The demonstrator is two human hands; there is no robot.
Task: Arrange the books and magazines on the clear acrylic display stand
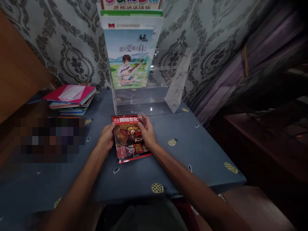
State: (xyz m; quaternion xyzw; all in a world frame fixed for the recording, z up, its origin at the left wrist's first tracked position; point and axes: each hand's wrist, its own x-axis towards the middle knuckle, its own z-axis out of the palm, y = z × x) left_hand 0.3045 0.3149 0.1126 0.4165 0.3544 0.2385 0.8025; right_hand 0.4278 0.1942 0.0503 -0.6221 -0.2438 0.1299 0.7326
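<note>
A red and black book with a mask on its cover is held between my two hands over the blue tablecloth. My left hand grips its left edge, thumb near the cover's upper corner. On the opposite edge, my right hand closes with the thumb on top and fingers at the side. Just beyond the book stands a clear acrylic book rack. A book with a guitar player on its cover leans in the rack's left half, with other books behind it.
A stack of books with a pink one on top lies at the left back of the table. Patterned curtain fabric hangs behind. A blurred-out patch covers part of the left side. Dark furniture stands at the right.
</note>
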